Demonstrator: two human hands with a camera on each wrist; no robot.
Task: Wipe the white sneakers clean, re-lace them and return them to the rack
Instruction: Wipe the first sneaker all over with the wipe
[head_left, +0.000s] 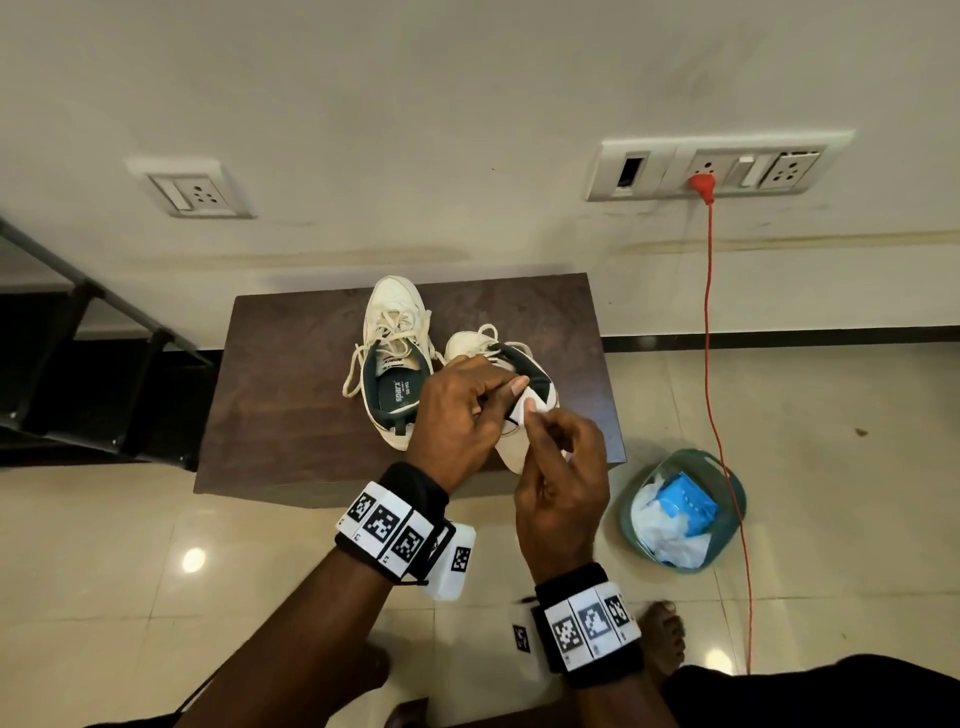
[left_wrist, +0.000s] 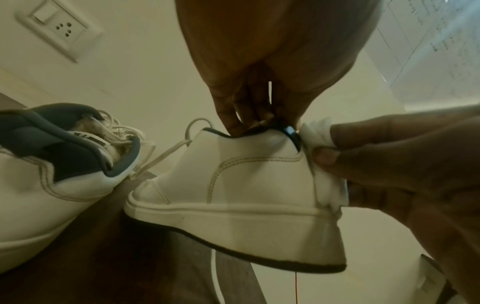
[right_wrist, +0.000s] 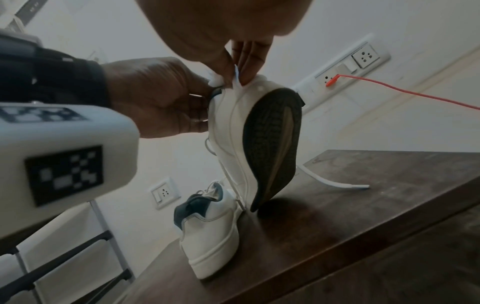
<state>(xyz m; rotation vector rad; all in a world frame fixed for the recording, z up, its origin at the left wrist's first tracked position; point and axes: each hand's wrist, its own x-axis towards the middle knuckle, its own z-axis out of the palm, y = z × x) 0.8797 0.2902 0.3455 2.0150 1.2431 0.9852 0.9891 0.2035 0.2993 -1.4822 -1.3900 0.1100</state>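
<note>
Two white sneakers with dark collars are on a dark wooden table (head_left: 291, 395). The right sneaker (left_wrist: 246, 185) (head_left: 519, 447) (right_wrist: 231, 127) is tipped up on its toe, heel raised, dark sole (right_wrist: 272, 144) facing right. My left hand (head_left: 457, 415) (left_wrist: 249, 115) (right_wrist: 161, 96) grips its collar at the heel. My right hand (head_left: 556, 467) (left_wrist: 389, 156) (right_wrist: 233, 53) pinches a white wipe (left_wrist: 322, 148) (head_left: 530, 405) against the heel back. The other sneaker (head_left: 392, 358) (left_wrist: 52, 168) (right_wrist: 210, 232) rests flat to the left, laces loose.
A teal bowl (head_left: 727, 478) holding white wipes and a blue pack sits on the floor right of the table. A red cable (head_left: 709, 322) hangs from a wall socket beside it. A dark metal rack (head_left: 78, 364) stands at left. A loose lace end (right_wrist: 337, 183) lies on the table.
</note>
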